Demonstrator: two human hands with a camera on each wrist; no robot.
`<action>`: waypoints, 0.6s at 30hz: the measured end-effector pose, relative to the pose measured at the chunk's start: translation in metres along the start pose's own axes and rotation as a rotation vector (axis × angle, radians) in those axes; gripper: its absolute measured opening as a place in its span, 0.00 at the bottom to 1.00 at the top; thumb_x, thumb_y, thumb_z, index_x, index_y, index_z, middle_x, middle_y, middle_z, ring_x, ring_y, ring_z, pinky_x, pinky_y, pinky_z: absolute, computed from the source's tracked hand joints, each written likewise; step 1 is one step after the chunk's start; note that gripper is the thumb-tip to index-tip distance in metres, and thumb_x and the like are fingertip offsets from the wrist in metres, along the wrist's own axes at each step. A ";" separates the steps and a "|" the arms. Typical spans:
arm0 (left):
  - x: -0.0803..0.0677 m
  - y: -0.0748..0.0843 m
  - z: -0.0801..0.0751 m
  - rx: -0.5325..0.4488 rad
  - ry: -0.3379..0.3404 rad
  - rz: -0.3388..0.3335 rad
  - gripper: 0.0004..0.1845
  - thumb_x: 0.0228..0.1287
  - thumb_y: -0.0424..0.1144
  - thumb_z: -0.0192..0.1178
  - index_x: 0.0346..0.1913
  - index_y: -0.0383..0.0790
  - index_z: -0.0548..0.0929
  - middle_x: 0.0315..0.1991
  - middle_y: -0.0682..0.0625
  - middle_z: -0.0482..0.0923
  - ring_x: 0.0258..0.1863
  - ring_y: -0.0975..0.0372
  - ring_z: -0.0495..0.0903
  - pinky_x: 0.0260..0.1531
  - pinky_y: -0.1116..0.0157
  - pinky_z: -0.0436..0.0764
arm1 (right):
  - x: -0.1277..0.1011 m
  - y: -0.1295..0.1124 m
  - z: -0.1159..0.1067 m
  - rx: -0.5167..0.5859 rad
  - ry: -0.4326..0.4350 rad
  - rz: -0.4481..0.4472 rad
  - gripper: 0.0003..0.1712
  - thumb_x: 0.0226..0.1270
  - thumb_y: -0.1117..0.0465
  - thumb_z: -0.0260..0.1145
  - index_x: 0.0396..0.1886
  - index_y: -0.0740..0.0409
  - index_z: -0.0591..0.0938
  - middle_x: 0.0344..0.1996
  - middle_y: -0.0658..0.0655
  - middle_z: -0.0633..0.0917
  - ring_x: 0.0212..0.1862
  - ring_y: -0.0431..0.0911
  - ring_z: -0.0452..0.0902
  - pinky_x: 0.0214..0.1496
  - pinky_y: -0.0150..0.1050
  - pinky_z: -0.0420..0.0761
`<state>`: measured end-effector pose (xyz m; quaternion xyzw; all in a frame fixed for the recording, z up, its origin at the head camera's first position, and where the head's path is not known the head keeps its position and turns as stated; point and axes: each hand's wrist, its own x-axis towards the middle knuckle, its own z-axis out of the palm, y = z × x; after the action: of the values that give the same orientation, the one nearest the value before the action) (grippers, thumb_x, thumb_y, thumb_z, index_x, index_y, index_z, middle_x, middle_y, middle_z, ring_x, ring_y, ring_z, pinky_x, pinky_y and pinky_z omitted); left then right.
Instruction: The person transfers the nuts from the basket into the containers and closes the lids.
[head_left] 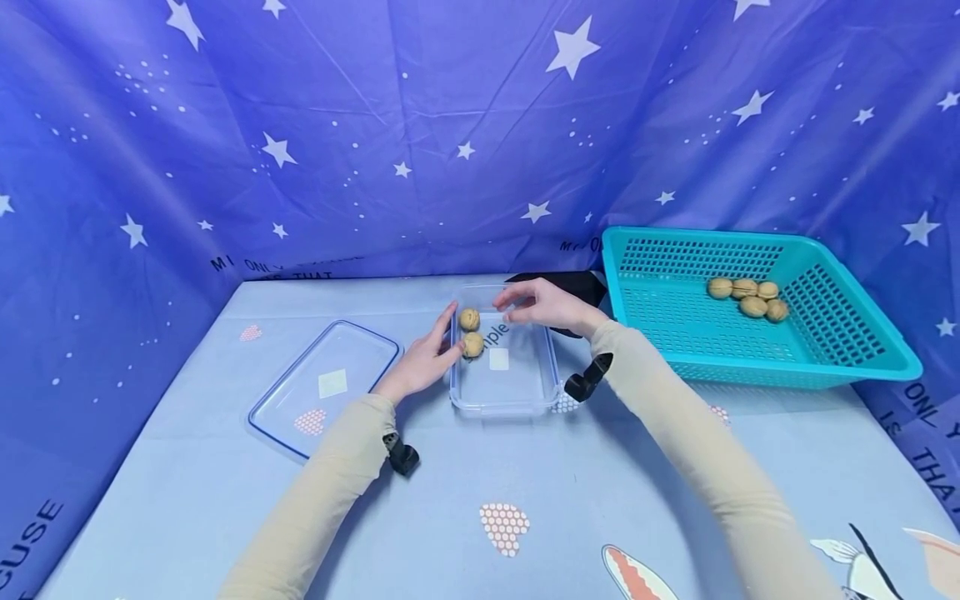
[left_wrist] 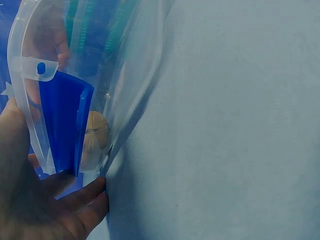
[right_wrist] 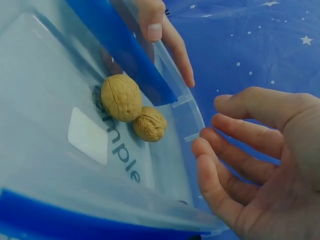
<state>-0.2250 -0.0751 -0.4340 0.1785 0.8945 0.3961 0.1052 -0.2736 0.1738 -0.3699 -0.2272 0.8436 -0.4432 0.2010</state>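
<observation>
Two walnuts [head_left: 472, 345] lie against each other along the left side of a clear plastic food container [head_left: 504, 398] with blue side flaps. My left hand [head_left: 422, 360] holds the container's left wall, thumb over the rim and fingers along the outside. Through the clear wall a walnut [left_wrist: 95, 131] shows in the left wrist view. My right hand [head_left: 546, 306] is over the far end of the container, its fingers loosely bent with nothing between them. In the right wrist view, that hand [right_wrist: 255, 155] is beside the container's rim, close to the walnuts [right_wrist: 121, 98].
To the left lies a clear lid [head_left: 296, 408] with a blue seal. A teal basket [head_left: 750, 363] stands at the right with several walnuts [head_left: 753, 307] inside. Something black [head_left: 588, 287] lies behind the right hand. A blue star-patterned curtain [head_left: 420, 125] hangs behind the table.
</observation>
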 end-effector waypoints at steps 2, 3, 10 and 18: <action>0.000 0.000 0.000 0.001 0.000 0.004 0.39 0.73 0.52 0.47 0.78 0.54 0.40 0.71 0.34 0.57 0.64 0.40 0.65 0.62 0.42 0.64 | -0.004 0.000 0.000 -0.008 -0.001 -0.016 0.22 0.66 0.66 0.63 0.59 0.66 0.77 0.56 0.64 0.79 0.57 0.55 0.74 0.56 0.48 0.76; 0.000 0.000 0.000 0.001 0.000 0.006 0.39 0.73 0.52 0.47 0.78 0.54 0.40 0.71 0.34 0.57 0.64 0.40 0.65 0.62 0.42 0.64 | -0.005 0.000 0.000 -0.011 -0.003 -0.027 0.21 0.66 0.66 0.63 0.58 0.67 0.77 0.55 0.64 0.79 0.57 0.55 0.74 0.56 0.48 0.77; 0.001 -0.001 0.000 0.008 0.003 0.007 0.39 0.73 0.53 0.46 0.78 0.54 0.40 0.70 0.33 0.59 0.64 0.40 0.66 0.62 0.42 0.65 | -0.015 0.002 0.000 -0.006 -0.006 -0.064 0.19 0.66 0.66 0.62 0.57 0.66 0.79 0.54 0.65 0.79 0.54 0.53 0.75 0.54 0.47 0.77; 0.001 -0.001 0.000 0.009 0.010 0.017 0.38 0.73 0.51 0.47 0.78 0.53 0.41 0.70 0.34 0.58 0.64 0.39 0.64 0.62 0.42 0.64 | -0.024 0.005 -0.004 -0.024 0.010 -0.058 0.19 0.66 0.65 0.63 0.56 0.64 0.80 0.53 0.63 0.80 0.54 0.54 0.75 0.56 0.48 0.76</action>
<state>-0.2257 -0.0749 -0.4347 0.1847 0.8953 0.3936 0.0968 -0.2569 0.1924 -0.3688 -0.2518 0.8429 -0.4398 0.1808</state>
